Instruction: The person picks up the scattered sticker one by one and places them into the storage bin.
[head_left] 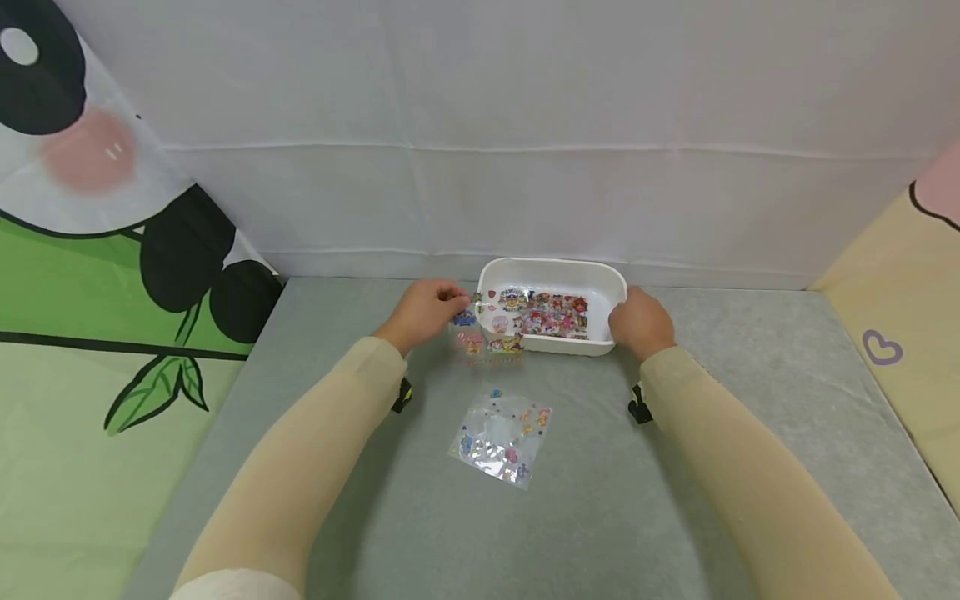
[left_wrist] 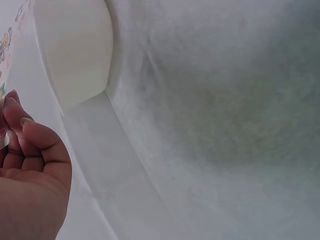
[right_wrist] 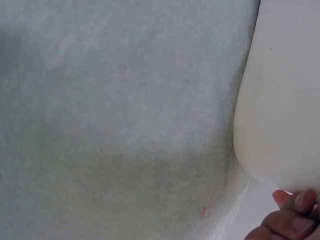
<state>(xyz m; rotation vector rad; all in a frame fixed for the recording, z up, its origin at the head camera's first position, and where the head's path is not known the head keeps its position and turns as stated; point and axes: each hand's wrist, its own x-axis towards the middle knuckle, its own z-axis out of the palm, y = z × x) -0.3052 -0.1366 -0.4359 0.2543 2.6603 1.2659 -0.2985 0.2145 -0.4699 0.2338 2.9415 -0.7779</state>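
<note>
A white plastic basin (head_left: 551, 344) stands at the back of the table with cartoon sticker sheets (head_left: 558, 315) inside. My left hand (head_left: 425, 315) pinches a clear cartoon sticker sheet (head_left: 472, 340) by its edge, and the sheet overlaps the basin's left front corner. Fingertips and thumb of that hand (left_wrist: 32, 160) meet at the left wrist view's edge, where little of the sheet shows. At the basin's right end, my right hand (head_left: 642, 322) grips the rim with curled fingers. The right wrist view has these fingers (right_wrist: 287, 225) below the basin wall (right_wrist: 280, 100).
Nearer me on the grey table (head_left: 600, 500) lies another clear sheet (head_left: 498, 439) with small cartoon figures. A white cloth wall (head_left: 525, 200) rises right behind the basin. Printed cloths hang at the left (head_left: 97, 283) and right (head_left: 892, 308).
</note>
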